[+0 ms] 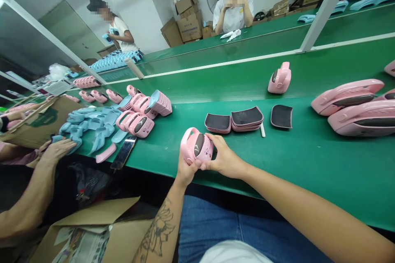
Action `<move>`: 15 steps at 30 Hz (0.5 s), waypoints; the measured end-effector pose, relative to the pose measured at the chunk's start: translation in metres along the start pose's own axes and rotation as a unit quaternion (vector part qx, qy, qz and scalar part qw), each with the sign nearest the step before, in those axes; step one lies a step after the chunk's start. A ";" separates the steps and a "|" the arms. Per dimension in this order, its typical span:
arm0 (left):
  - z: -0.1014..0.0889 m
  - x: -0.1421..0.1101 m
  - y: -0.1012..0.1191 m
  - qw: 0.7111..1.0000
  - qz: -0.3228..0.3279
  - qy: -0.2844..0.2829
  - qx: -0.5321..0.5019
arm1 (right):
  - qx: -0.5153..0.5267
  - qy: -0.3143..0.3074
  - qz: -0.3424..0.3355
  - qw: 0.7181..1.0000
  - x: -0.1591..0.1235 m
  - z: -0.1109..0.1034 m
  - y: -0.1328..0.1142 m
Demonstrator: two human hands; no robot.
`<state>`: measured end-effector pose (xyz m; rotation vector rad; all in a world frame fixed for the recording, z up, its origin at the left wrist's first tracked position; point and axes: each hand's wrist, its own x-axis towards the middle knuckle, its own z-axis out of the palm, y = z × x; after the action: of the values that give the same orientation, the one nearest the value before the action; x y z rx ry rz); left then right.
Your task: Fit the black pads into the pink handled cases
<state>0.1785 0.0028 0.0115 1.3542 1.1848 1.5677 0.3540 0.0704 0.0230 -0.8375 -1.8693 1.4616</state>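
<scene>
Both my hands hold one pink plastic shell (195,148) with a dark oval inset, just above the near edge of the green table (308,156). My left hand (185,170) grips it from below and behind, fingers closed around it. My right hand (224,158) clasps its right side, thumb and fingers pressed on it. Just beyond lie small stacks of dark curved pads with pink rims (234,121), one single pad (281,116) and a white stick (262,130).
Pink shells (138,121) and blue parts (89,125) are piled at the left, where another person's hand (57,150) rests, next to a phone (123,153). Large pink housings (354,107) lie right. One pink shell (279,78) stands farther back. Two people are across the belt. Open cartons (92,230) sit below.
</scene>
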 end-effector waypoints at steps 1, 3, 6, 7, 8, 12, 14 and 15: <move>0.000 0.000 0.000 1.000 -0.002 0.001 0.006 | -0.001 0.000 0.000 1.000 0.000 0.000 0.000; 0.000 0.000 0.001 1.000 -0.004 0.000 0.012 | -0.005 0.004 -0.003 1.000 0.000 0.000 0.000; 0.000 0.000 0.002 1.000 -0.002 -0.009 -0.003 | -0.017 0.007 -0.011 1.000 0.000 0.000 0.001; 0.000 0.000 0.002 1.000 0.001 -0.013 -0.010 | -0.022 0.008 -0.013 1.000 0.000 0.000 0.001; 0.000 0.000 0.001 1.000 0.003 -0.016 -0.015 | -0.027 0.008 -0.015 1.000 0.000 0.000 0.001; -0.002 -0.001 -0.002 1.000 0.013 -0.007 -0.008 | -0.042 -0.005 -0.027 0.999 -0.003 -0.001 -0.001; -0.003 -0.002 -0.004 1.000 0.010 0.006 0.000 | -0.049 -0.021 -0.035 0.998 -0.003 -0.003 -0.003; -0.003 -0.002 -0.005 1.000 0.008 0.012 0.001 | -0.054 -0.031 -0.036 0.997 -0.003 -0.004 -0.004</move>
<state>0.1753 0.0019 0.0056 1.3534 1.1928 1.5977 0.3586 0.0691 0.0272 -0.7741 -2.0184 1.3667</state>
